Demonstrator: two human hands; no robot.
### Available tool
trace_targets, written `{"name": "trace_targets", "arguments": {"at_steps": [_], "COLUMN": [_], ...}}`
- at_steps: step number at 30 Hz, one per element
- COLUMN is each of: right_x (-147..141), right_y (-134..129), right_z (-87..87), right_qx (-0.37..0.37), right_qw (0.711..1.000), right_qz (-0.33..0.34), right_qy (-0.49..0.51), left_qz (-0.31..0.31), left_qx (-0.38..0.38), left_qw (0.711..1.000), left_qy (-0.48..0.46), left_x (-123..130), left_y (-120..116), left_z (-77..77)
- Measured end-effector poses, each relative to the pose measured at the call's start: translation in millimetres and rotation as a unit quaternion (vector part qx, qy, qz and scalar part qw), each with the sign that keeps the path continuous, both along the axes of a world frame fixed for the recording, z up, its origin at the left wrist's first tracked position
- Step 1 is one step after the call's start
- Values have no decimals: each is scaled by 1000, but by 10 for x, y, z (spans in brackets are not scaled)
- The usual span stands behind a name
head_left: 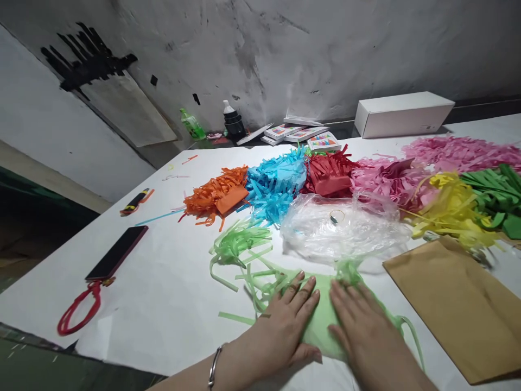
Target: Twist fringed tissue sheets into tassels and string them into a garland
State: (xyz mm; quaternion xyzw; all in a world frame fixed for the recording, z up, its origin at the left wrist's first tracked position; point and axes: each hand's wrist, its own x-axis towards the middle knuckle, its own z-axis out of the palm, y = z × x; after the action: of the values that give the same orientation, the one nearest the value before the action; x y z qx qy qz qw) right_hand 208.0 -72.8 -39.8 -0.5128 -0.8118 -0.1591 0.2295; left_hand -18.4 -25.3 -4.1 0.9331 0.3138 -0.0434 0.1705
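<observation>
A light green sheet of tissue paper with fringed strips at its sides lies flat on the white-covered table. My left hand rests palm down on its left part, fingers stretched out. On the right part, my right hand lies flat too, its fingers extended. Between the two hands a band of the green paper shows; the rest is under my palms. Just beyond are a loose bunch of green strips and a crumpled clear plastic bag.
Fringed paper bundles in orange, blue, red, pink, yellow and dark green line the far side. A brown paper envelope lies right. A phone and cutter lie left; a white box stands behind.
</observation>
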Motion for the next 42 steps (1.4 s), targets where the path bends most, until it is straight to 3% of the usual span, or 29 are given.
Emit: {"name": "trace_targets", "arguments": {"at_steps": [3, 5, 9, 12, 14, 17, 19, 22, 24, 28, 34, 36, 39, 42], "right_x": [279, 422, 464, 428, 362, 142, -20, -133, -119, -29, 122, 96, 2, 8], "right_y": [17, -30, -171, -255, -292, -318, -320, -320, -321, -319, -387, -416, -418, -363], "right_z": [39, 101, 227, 316, 361, 338, 252, 108, 61, 85, 38, -1, -12, 46], "right_qx": [2, 29, 43, 96, 127, 76, 43, -11, -25, -31, -48, -47, -52, -60], "right_qw": [987, 973, 984, 967, 971, 997, 991, 988, 987, 983, 987, 987, 981, 976], "right_qz": [-160, -226, -172, -237, -201, 21, 91, 83, 86, 136, 143, 116, 16, -59], "right_qy": [-19, -26, -7, -22, -25, 23, 89, 131, 136, 121, 63, 99, 188, 200], "left_qz": [6, -1, -15, -15, -13, -7, 13, 38, 20, -47, -37, -34, -20, -11], "left_qx": [5, 24, 111, 178, 210, 242, 256, 258, 245, 192, 133, 123, 110, 95], "left_qw": [1000, 999, 994, 984, 977, 969, 964, 959, 961, 964, 962, 963, 964, 959], "left_qy": [28, 29, -7, -25, -32, -46, -68, -110, -126, -178, -237, -239, -241, -268], "left_x": [-34, -48, -55, -77, -102, -136, -149, -143, -112, -11, -11, -46, -88, -122], "left_y": [-13, -14, -22, -31, -44, -87, -129, -198, -237, -267, -258, -275, -303, -314], "left_z": [13, 7, -86, -154, -168, -149, -127, -89, -60, -24, 0, 14, 22, 14]}}
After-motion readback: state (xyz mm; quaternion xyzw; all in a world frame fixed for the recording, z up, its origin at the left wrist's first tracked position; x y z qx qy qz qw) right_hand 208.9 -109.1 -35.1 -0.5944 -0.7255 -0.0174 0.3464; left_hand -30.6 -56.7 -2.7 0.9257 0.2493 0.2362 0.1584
